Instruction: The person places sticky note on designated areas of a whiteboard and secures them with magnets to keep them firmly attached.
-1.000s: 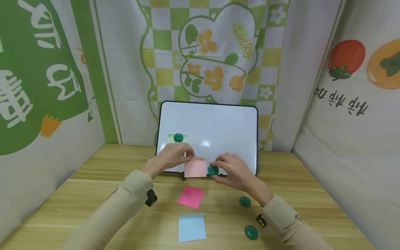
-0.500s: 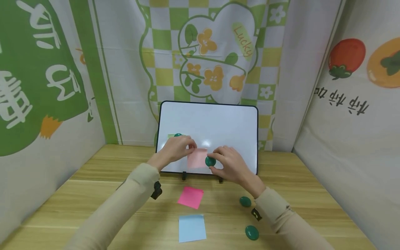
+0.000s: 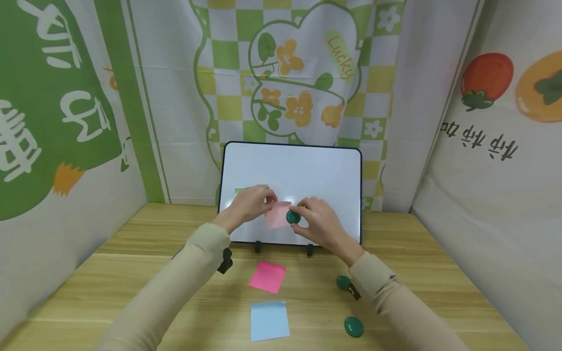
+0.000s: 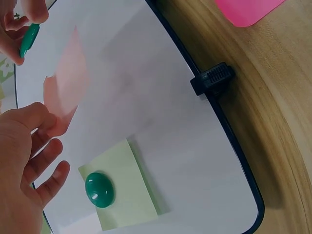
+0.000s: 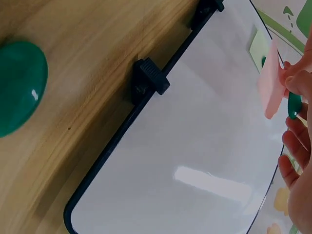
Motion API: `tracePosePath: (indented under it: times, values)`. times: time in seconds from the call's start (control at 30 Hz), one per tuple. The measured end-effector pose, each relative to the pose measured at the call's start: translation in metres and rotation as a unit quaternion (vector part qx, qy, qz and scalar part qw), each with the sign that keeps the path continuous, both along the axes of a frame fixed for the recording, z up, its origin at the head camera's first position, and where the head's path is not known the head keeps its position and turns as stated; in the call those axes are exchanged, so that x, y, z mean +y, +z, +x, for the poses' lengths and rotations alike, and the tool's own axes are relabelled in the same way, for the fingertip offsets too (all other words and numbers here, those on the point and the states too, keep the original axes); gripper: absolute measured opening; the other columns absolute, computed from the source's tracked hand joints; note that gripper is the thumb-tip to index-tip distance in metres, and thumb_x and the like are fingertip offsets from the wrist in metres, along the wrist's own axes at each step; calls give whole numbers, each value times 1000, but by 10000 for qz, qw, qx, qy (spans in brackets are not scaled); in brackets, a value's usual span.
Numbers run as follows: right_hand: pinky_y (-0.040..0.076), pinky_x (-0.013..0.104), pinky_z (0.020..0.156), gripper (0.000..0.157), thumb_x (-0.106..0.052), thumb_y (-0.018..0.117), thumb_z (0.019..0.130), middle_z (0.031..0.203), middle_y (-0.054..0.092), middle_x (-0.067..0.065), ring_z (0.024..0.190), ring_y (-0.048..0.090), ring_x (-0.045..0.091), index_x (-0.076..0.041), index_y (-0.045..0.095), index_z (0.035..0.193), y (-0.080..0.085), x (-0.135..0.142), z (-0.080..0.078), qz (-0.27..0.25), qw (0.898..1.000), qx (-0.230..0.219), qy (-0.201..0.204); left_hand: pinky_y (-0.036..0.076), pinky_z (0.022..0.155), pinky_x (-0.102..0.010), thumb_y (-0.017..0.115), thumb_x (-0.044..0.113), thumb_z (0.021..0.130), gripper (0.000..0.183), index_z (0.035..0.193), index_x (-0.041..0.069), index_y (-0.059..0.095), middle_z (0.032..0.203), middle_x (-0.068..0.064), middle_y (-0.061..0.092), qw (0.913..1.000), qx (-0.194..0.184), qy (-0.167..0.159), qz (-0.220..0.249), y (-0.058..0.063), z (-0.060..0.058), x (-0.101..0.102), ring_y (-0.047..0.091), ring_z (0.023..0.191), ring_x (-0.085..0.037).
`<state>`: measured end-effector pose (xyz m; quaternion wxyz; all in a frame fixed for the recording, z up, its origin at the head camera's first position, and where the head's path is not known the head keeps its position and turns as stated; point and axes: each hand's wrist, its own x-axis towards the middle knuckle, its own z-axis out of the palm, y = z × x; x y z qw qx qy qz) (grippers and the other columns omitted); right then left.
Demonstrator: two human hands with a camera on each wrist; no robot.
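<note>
My left hand point(image 3: 251, 204) pinches a light pink sticky note point(image 3: 277, 215) by its upper left corner, in front of the whiteboard point(image 3: 325, 178). In the left wrist view the note point(image 4: 68, 78) hangs from thumb and finger, close over the board's surface. My right hand point(image 3: 324, 223) grips a round green magnet point(image 3: 292, 217) between thumb and fingers, at the note's right edge. Left of the note, a pale green sticky note point(image 4: 139, 190) lies on the board under another green magnet point(image 4: 99, 189). My left hand mostly hides that pair in the head view.
A bright pink sticky note point(image 3: 268, 277) and a light blue one point(image 3: 270, 321) lie on the wooden table point(image 3: 197, 317). Two green magnets, one nearer point(image 3: 353, 326) and one farther point(image 3: 343, 282), rest at right. Black clips point(image 3: 310, 250) support the board's lower edge.
Both hands have moved up and slightly inward, bringing the pink note and the magnet higher in front of the whiteboard. The magnet now overlaps the note's right edge in the head view.
</note>
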<state>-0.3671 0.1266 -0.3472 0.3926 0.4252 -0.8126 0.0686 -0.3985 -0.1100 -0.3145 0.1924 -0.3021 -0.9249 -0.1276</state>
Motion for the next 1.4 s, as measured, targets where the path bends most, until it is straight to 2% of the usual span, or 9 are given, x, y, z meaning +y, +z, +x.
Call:
tracePosePath:
  times: [0.17,0.27,0.37,0.43,0.67,1.13,1.4]
  values:
    - [50,32,75,38,-29,80,82,102,67,3,86,60,20,-13,73,116,-4,-12,-10,247,9996,-123,-116,54,71,-31,70,12,89,12,100,10,76,92,-3,70,9997,174,169,-29,-7,-5,-9,62,81,-16]
    - [49,32,74,39,-30,80,83,101,67,4,86,59,20,-13,73,118,-5,-16,-13,272,9991,-224,-254,54,74,-33,71,9,88,12,99,9,76,91,-5,70,9996,266,66,38,-11,-9,-10,63,82,-18]
    - [48,32,73,41,-30,80,82,101,66,4,86,58,20,-15,72,119,-5,-17,-17,243,9983,-285,-455,53,77,-34,69,5,88,13,100,6,75,92,-7,70,9995,213,-102,189,-13,-14,-7,62,84,-20]
    - [48,32,74,42,-29,80,83,102,66,4,87,58,20,-16,71,121,-5,-18,-19,245,9978,-288,-540,54,77,-35,69,3,88,14,101,4,75,93,-8,69,9994,159,-95,278,-13,-16,-4,62,84,-21]
    - [48,33,74,39,-27,77,86,102,66,5,87,59,22,-14,70,122,-1,-25,-29,291,9981,-25,-544,53,76,-31,66,1,90,16,104,3,74,94,-9,67,9992,-57,109,386,-9,-23,3,59,84,-20]
    - [49,38,79,32,-26,76,86,104,68,4,92,62,24,-14,71,115,3,-37,-47,430,9943,387,-893,53,78,-34,65,-1,91,19,107,2,73,93,-10,70,9985,212,190,469,-4,-30,7,63,85,-21]
    - [51,39,77,30,-27,78,86,102,70,5,91,63,25,-13,73,112,2,-40,-59,217,9919,546,-1128,52,79,-35,68,2,91,19,109,3,72,89,-9,70,9979,440,203,437,-2,-36,13,63,83,-22]
